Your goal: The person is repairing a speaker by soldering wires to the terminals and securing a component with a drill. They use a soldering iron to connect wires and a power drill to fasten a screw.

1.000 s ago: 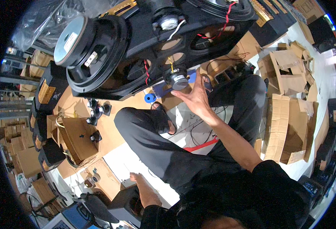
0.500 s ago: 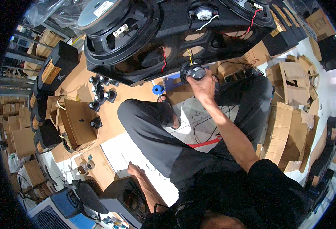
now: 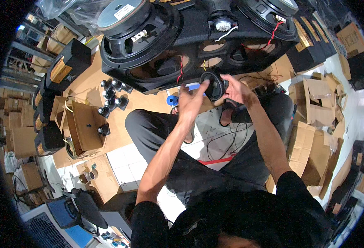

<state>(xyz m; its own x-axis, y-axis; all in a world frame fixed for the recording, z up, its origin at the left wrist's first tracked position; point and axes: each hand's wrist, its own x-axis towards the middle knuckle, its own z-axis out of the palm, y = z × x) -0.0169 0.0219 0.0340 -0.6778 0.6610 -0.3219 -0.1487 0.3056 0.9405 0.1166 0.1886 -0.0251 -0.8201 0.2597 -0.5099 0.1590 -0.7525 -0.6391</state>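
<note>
Upper centre of frame: small round black speaker driver point(image 3: 213, 85) gripped between left hand point(image 3: 190, 100) and right hand point(image 3: 235, 89), just below long black speaker baffle point(image 3: 198, 37).

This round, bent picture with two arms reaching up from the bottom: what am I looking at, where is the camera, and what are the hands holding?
The camera sits on a person's head and looks down through a very wide lens, which bends straight edges and leaves a dark rim. The two bare arms are that person's own. The left hand and the right hand together hold a small round black speaker. Just beyond it lies a black speaker panel with round cut-outs, a large speaker cone fitted at its left, and red wires. The person sits on the floor in dark trousers. To the left, small black speakers stand on brown cardboard; more folded cartons pile up at the right.
</note>
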